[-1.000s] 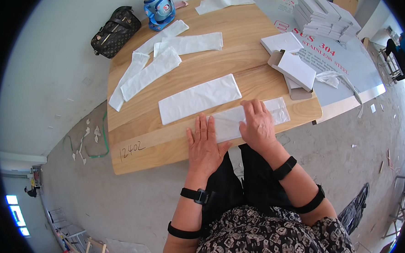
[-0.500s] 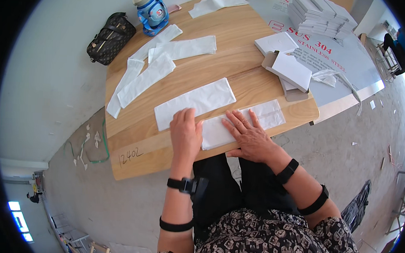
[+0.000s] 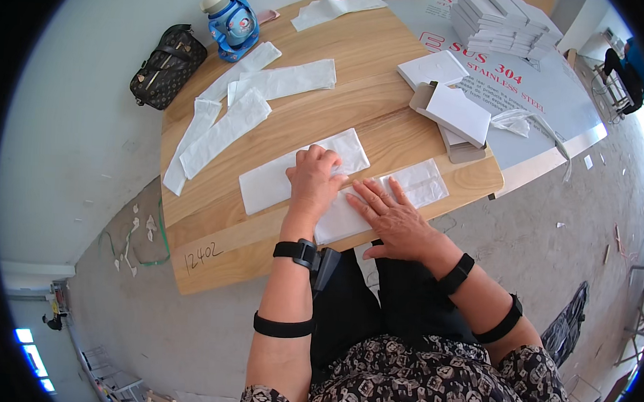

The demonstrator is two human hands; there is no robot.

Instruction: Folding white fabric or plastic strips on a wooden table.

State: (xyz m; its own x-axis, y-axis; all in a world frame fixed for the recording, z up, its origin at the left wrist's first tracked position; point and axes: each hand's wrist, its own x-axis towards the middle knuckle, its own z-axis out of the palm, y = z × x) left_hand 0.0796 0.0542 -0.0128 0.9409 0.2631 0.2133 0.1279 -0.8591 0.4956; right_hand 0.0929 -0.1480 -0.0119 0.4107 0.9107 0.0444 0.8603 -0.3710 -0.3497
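Observation:
A folded white sheet [image 3: 421,183], thin and slightly see-through at its right end, lies along the table's near edge. My right hand [image 3: 398,216] rests flat across its middle with fingers spread. My left hand [image 3: 314,177] has its fingers curled in, over the gap between this sheet and a second folded white sheet [image 3: 264,187] just beyond. Its knuckles cover part of that second sheet. Whatever is under its fingertips is hidden.
Several white folded strips [image 3: 227,134] overlap at the table's left, and another sheet [image 3: 335,10] lies at the far edge. White boxes [image 3: 458,113] sit at the right, with stacked boxes [image 3: 502,25] behind. A blue bottle [image 3: 236,25] and brown handbag [image 3: 167,68] stand far left.
My left hand has moved right and away from me, from the near sheet's left end to over the second sheet's near edge, its fingers curling more. My right hand stays on the near sheet.

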